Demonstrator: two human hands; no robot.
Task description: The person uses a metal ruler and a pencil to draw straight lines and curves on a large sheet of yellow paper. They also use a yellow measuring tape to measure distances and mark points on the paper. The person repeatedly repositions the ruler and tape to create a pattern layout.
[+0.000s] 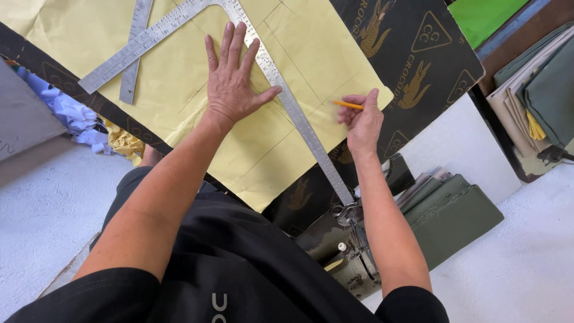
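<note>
Steel square (287, 101) long arm runs diagonally; left hand (234, 84) flat, fingers spread; right hand (362, 119) fingers pinch pencil (348, 105).

Two steel rulers lie by the left hand (234, 84): one L-shaped metal square (281, 84) under its fingers, one straight metal ruler (134, 54) left of it. One yellow paper sheet (179, 78) lies beneath. One orange pencil (348, 104) sits in the right hand (362, 122).

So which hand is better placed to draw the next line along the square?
Probably the right hand: it holds the pencil close beside the metal square's long arm on the yellow paper. The left hand lies flat, pinning the square down.
</note>
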